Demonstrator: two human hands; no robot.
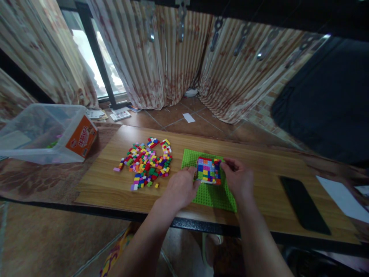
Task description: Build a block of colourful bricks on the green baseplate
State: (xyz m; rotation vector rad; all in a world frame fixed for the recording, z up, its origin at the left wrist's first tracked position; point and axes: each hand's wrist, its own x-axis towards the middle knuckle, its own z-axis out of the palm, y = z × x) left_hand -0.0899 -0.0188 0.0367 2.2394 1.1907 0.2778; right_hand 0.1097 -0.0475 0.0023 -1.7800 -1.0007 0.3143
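Observation:
On a green studded baseplate (211, 200) sits a rectangular toy brick build (208, 171) of many colours. My left hand (182, 187) grips its left side, with the thumb and fingers drawn together at that edge. At the upper right corner, the closed fingers of my right hand (238, 177) take hold of the build, beside some red and yellow bricks. The hands partly hide both side edges of the build. A loose pile of small coloured bricks (147, 161) lies on the table left of the baseplate.
The wooden table board (106, 192) runs across the view. A clear plastic box (43, 154) with an orange label stands at the left. A black phone-like slab (305, 204) and a white sheet (343, 198) lie at the right. Striped curtains (170, 57) hang behind.

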